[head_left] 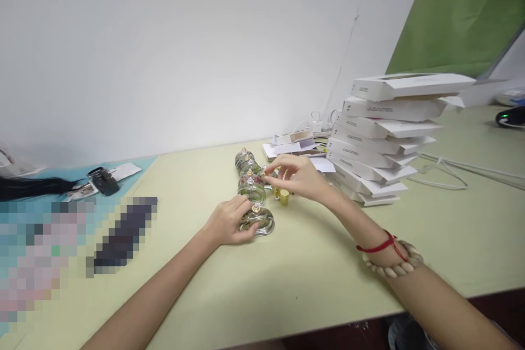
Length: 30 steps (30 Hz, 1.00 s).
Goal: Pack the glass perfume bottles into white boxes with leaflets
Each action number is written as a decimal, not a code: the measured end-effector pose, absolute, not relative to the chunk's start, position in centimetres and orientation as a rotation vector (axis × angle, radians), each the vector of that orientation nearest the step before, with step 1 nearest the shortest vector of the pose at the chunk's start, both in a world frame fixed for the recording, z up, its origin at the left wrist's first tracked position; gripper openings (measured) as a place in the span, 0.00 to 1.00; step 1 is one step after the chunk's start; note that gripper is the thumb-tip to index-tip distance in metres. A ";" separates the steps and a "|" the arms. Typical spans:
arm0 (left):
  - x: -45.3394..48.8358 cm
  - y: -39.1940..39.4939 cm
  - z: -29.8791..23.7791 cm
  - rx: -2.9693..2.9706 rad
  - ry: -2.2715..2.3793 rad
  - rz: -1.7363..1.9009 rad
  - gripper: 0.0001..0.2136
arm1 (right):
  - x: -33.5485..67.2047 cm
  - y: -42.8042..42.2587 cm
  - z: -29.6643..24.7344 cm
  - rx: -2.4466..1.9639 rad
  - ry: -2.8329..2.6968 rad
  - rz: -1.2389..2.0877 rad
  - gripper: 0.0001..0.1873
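Observation:
A row of rounded clear glass perfume bottles with small gold-coloured tops runs away from me along the table. My left hand [229, 220] grips the nearest perfume bottle [262, 222] from its left side, thumb in front and fingers behind. Just beyond stands another perfume bottle [252, 192] with reddish patterning. My right hand [298, 176] hovers to the right of that one, thumb and fingers curved and apart, with no held thing visible. Below its fingers are small gold caps, one gold cap [284, 197] plainly seen, the others partly hidden by the hand.
A leaning stack of white boxes [369, 142] rises at the right, with opened white cartons [293, 145] and cables [447, 172] around it. At the left lie a dark jar-like object [102, 180] and a blurred-out dark item [125, 235]. A black mouse [511, 116] sits far right.

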<state>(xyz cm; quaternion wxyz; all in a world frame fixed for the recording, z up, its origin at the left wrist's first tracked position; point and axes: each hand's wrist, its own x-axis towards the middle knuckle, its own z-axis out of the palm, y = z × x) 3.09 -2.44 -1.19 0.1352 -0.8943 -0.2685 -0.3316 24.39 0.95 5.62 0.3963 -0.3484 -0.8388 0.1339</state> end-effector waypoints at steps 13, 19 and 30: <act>3.0 -2.3 -1.3 -2.608 -0.752 -0.962 0.07 | 23.4 -0.2 5.5 -0.612 -2.298 0.798 0.13; 3.1 -2.5 -1.0 -2.590 -0.763 -0.978 0.07 | 23.5 -0.3 5.6 -0.637 -2.331 0.800 0.12; 3.1 -2.5 -1.0 -2.594 -0.746 -0.978 0.07 | 23.0 -0.7 5.5 -0.628 -2.353 0.912 0.13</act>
